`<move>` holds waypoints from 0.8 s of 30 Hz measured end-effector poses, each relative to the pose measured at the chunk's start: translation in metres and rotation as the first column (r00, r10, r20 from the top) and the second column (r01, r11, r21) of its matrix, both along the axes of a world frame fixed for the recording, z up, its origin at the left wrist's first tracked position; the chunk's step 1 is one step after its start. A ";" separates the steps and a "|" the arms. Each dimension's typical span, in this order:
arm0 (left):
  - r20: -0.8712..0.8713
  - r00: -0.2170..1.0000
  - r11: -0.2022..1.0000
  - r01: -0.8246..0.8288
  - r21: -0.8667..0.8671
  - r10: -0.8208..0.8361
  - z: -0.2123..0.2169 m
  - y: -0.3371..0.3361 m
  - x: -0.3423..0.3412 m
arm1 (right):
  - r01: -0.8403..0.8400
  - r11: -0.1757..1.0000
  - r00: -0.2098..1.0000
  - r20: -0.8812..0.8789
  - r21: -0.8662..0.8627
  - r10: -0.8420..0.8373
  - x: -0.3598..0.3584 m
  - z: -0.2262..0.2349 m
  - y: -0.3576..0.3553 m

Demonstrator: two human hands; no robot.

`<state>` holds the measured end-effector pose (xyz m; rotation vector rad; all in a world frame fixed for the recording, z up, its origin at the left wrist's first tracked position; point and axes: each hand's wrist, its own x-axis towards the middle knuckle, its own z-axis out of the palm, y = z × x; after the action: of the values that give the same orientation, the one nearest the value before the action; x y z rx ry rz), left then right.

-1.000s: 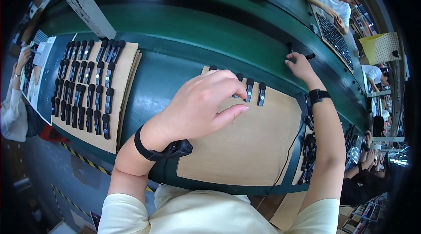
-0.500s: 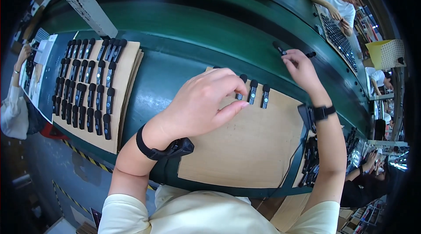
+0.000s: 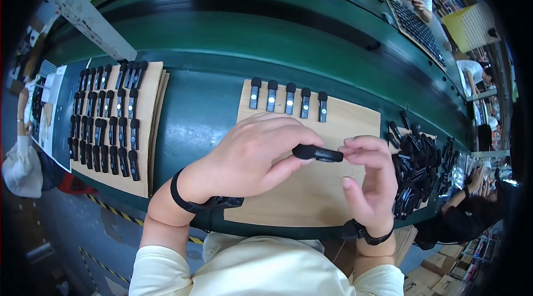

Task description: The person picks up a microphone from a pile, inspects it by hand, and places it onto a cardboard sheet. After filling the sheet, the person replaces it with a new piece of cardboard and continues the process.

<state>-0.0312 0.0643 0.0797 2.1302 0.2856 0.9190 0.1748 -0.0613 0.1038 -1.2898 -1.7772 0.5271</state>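
Above the bare middle of the cardboard sheet [image 3: 311, 196], a black clip piece [image 3: 317, 153] lies level, pinched between left hand [image 3: 252, 154] fingers and right hand [image 3: 373, 182] fingertips. Five pieces [image 3: 287, 97] line its far edge; earlier the right hand reached toward the tabletop [image 3: 211, 102] beyond.

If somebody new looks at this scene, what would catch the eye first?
In the centre, the left hand and right hand hold one small black part between them over a brown board. Five such parts stand in a row along its far edge, and a dark pile lies to the right.
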 end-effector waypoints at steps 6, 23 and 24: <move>0.044 0.996 0.996 0.081 -0.023 -0.080 0.003 -0.009 0.006 | -0.095 0.923 0.553 -0.791 -0.373 -0.262 -0.008 -0.023 -0.024; 0.032 0.998 0.998 0.055 0.034 -0.056 0.003 -0.016 0.010 | 0.208 0.978 0.920 -0.334 -0.023 -0.203 -0.015 -0.027 -0.029; 0.041 0.998 0.998 0.055 0.027 -0.056 0.003 -0.017 0.010 | 0.206 0.978 0.926 -0.320 -0.016 -0.200 -0.015 -0.026 -0.029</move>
<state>-0.0210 0.0478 0.0823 2.1291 0.1931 0.9381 0.1602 -0.0902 0.0774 -1.2770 -1.3602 0.5655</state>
